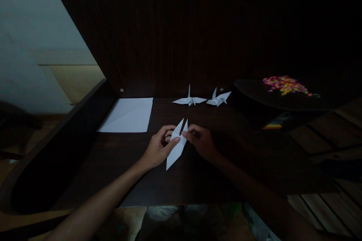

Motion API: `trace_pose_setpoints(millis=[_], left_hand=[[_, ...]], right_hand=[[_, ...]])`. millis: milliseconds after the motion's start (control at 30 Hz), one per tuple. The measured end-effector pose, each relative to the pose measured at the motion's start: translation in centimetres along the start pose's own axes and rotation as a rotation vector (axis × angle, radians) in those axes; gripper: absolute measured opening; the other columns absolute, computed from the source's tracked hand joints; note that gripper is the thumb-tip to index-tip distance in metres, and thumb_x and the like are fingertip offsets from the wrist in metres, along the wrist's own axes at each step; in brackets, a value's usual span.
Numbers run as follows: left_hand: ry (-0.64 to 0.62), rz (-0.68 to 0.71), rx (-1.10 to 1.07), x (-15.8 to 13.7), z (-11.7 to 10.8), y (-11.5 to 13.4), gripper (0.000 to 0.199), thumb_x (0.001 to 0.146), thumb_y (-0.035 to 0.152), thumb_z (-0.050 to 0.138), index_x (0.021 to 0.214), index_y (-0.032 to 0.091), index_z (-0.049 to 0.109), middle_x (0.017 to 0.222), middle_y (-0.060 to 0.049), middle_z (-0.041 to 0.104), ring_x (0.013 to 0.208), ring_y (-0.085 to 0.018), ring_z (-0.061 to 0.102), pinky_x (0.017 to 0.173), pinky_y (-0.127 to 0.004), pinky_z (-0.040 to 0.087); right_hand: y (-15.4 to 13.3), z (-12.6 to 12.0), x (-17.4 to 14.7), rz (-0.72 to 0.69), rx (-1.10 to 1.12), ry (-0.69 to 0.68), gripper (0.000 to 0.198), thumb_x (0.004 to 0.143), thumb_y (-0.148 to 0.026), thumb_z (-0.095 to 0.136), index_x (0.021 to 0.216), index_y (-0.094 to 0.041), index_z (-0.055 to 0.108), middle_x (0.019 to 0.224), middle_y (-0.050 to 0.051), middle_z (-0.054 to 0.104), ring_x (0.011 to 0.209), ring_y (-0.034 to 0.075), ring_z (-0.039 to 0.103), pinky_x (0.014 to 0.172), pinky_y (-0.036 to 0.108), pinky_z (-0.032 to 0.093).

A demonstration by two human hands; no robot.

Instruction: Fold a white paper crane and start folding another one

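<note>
A partly folded white origami paper [175,151] is held between my two hands above the dark desk. It has a wide pointed end toward me and two narrow points facing away. My left hand [160,147] pinches its left side, thumb on top and fingers behind. On the other side, my right hand [201,140] grips near the base of the right narrow point, with its thumb on the paper and its other fingers curled. Beyond my hands stand two finished white paper cranes, one crane [189,100] in the middle and another crane [219,99] to its right.
White square sheets [127,116] lie at the desk's back left, by the raised side panel [56,147]. A dark back panel [169,34] rises behind the cranes. Small pink and yellow pieces [287,84] are heaped on a dark corner shelf [254,92] at right.
</note>
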State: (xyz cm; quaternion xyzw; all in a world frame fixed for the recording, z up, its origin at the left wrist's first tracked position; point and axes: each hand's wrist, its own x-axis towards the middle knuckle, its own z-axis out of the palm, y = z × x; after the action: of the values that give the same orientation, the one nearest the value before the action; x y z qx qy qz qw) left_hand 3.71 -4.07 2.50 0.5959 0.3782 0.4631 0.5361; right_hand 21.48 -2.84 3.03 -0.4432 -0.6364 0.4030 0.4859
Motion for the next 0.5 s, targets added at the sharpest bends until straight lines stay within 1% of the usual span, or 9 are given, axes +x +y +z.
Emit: trace_pose_setpoints(millis=[33, 100, 167, 200, 267, 333, 433, 500], left_hand=[[0.015, 0.026, -0.005, 0.0, 0.1, -0.1, 0.040, 0.083, 0.036, 0.069, 0.115, 0.018, 0.054, 0.097, -0.006, 0.066, 0.078, -0.014, 0.063, 0.067, -0.022, 0.050], [0.033, 0.052, -0.027, -0.1, 0.1, -0.3, 0.044, 0.083, 0.032, 0.069, 0.121, 0.020, 0.051, 0.095, -0.004, 0.065, 0.076, -0.013, 0.064, 0.066, -0.022, 0.051], [0.077, 0.073, -0.048, -0.1, 0.1, -0.4, 0.044, 0.083, 0.031, 0.069, 0.121, 0.020, 0.050, 0.093, -0.003, 0.064, 0.073, -0.012, 0.064, 0.063, -0.021, 0.051], [0.107, 0.082, -0.051, -0.1, 0.0, -0.4, 0.045, 0.082, 0.030, 0.070, 0.121, 0.020, 0.049, 0.095, -0.003, 0.063, 0.073, -0.012, 0.064, 0.062, -0.021, 0.051], [0.160, 0.091, -0.038, -0.1, 0.0, -0.3, 0.046, 0.081, 0.031, 0.071, 0.121, 0.021, 0.050, 0.105, -0.005, 0.061, 0.074, -0.013, 0.065, 0.062, -0.022, 0.052], [0.170, 0.080, -0.003, -0.1, -0.1, -0.1, 0.045, 0.081, 0.033, 0.071, 0.120, 0.020, 0.051, 0.109, -0.007, 0.061, 0.075, -0.013, 0.065, 0.061, -0.022, 0.051], [0.135, 0.067, 0.026, -0.1, -0.2, 0.5, 0.041, 0.083, 0.035, 0.069, 0.117, 0.018, 0.054, 0.094, -0.004, 0.063, 0.076, -0.014, 0.062, 0.065, -0.022, 0.049], [0.119, 0.064, 0.014, 0.1, -0.6, 0.8, 0.040, 0.084, 0.037, 0.067, 0.117, 0.017, 0.056, 0.082, -0.001, 0.062, 0.075, -0.013, 0.059, 0.070, -0.022, 0.048]], right_hand=[[0.0, 0.0, 0.0, 0.007, 0.008, 0.002, 0.027, 0.080, -0.042, 0.062, 0.065, -0.020, 0.057, 0.056, -0.004, 0.051, 0.051, 0.011, 0.045, 0.051, 0.024, 0.038], [0.0, 0.2, 0.0, 0.034, 0.040, -0.016, 0.024, 0.080, -0.041, 0.063, 0.070, -0.021, 0.057, 0.059, -0.004, 0.052, 0.051, 0.010, 0.046, 0.051, 0.024, 0.038], [0.0, 0.4, -0.1, 0.069, 0.081, -0.070, 0.020, 0.078, -0.039, 0.066, 0.077, -0.021, 0.057, 0.064, -0.004, 0.055, 0.053, 0.010, 0.050, 0.051, 0.023, 0.040], [0.1, 0.6, -0.2, 0.087, 0.096, -0.108, 0.021, 0.077, -0.038, 0.068, 0.079, -0.021, 0.057, 0.066, -0.004, 0.056, 0.055, 0.011, 0.052, 0.051, 0.023, 0.041], [0.2, 1.0, -0.3, 0.120, 0.112, -0.174, 0.022, 0.077, -0.038, 0.069, 0.078, -0.020, 0.055, 0.066, -0.003, 0.057, 0.057, 0.012, 0.055, 0.051, 0.023, 0.043], [0.4, 1.1, -0.3, 0.139, 0.119, -0.201, 0.023, 0.079, -0.039, 0.066, 0.075, -0.020, 0.055, 0.066, -0.003, 0.057, 0.056, 0.012, 0.055, 0.051, 0.023, 0.043], [0.6, 0.9, -0.1, 0.141, 0.131, -0.186, 0.025, 0.080, -0.042, 0.065, 0.072, -0.019, 0.057, 0.066, -0.002, 0.058, 0.056, 0.012, 0.055, 0.053, 0.024, 0.043], [0.6, 0.5, 0.1, 0.144, 0.142, -0.190, 0.029, 0.080, -0.045, 0.065, 0.071, -0.018, 0.058, 0.065, -0.002, 0.059, 0.058, 0.013, 0.056, 0.056, 0.025, 0.044]])
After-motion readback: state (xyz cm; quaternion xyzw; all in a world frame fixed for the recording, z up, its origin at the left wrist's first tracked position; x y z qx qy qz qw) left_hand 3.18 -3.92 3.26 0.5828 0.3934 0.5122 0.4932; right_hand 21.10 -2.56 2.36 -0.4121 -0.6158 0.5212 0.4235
